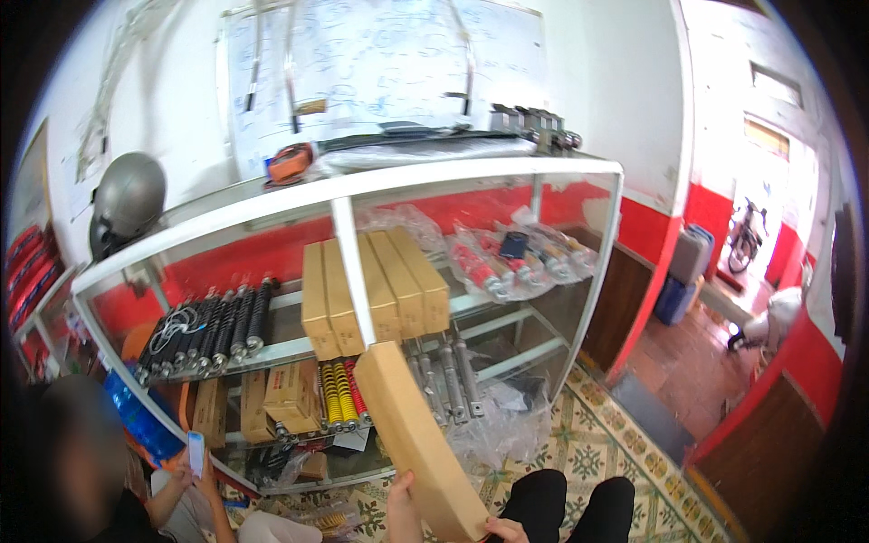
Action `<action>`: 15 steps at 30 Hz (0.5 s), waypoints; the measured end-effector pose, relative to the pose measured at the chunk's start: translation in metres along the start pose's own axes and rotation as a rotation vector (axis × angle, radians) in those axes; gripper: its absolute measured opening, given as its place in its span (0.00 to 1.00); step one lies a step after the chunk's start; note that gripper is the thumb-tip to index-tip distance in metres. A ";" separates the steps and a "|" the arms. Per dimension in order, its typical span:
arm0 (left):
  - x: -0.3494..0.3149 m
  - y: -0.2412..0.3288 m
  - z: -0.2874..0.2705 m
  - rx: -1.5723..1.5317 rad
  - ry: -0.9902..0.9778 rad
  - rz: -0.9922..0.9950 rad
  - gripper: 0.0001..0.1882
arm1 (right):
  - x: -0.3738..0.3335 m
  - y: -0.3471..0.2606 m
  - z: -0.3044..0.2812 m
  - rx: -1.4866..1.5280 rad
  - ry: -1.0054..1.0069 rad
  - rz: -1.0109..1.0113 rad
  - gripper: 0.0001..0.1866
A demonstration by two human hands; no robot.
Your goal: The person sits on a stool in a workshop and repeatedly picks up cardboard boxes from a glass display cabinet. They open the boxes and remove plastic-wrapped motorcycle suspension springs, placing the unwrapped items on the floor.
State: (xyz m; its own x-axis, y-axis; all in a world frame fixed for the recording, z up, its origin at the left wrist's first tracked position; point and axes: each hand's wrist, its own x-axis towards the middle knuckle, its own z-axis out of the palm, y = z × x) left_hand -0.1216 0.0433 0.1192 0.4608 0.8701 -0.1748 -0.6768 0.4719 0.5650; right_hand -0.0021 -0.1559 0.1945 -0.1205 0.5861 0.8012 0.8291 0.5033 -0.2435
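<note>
A long brown cardboard box (418, 434) slants up from my lap toward the glass display case. My left hand (404, 507) is closed on its left side, with the thumb lying along the cardboard. At the near end of the box, my right hand (507, 528) grips the lower corner; the frame's bottom edge cuts off part of it. The box's far end overlaps the case's front, just below a row of similar cardboard boxes (412, 285) on the upper shelf. What the box holds cannot be seen.
The white-framed case (489, 168) stands ahead, holding black shock absorbers (217, 324), yellow springs (339, 398) and plastic-wrapped red parts (475, 262). A grey helmet (132, 192) sits on top. At lower left, another person holds a phone (195, 452). A doorway opens at right.
</note>
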 end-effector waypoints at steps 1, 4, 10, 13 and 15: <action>-0.004 -0.003 0.014 0.039 -0.026 -0.040 0.30 | -0.007 -0.008 -0.003 0.024 -0.022 0.225 0.34; -0.019 -0.007 0.063 0.157 -0.100 -0.156 0.30 | 0.016 0.004 -0.028 0.049 0.068 0.647 0.39; 0.023 -0.081 0.081 0.365 -0.496 -0.272 0.40 | 0.004 0.096 -0.058 0.443 0.151 1.032 0.53; 0.019 -0.110 0.104 0.511 -0.694 -0.141 0.42 | 0.000 0.117 -0.083 0.352 0.195 1.046 0.48; 0.013 -0.117 0.117 0.604 -0.763 -0.043 0.44 | -0.007 0.121 -0.100 0.321 0.180 1.059 0.47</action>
State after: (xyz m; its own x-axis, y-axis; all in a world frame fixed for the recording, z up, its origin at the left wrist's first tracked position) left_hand 0.0310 -0.0176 0.1451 0.8703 0.4276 0.2443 -0.3402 0.1632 0.9261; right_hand 0.1532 -0.1624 0.2140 0.6646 0.7283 0.1670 0.2837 -0.0392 -0.9581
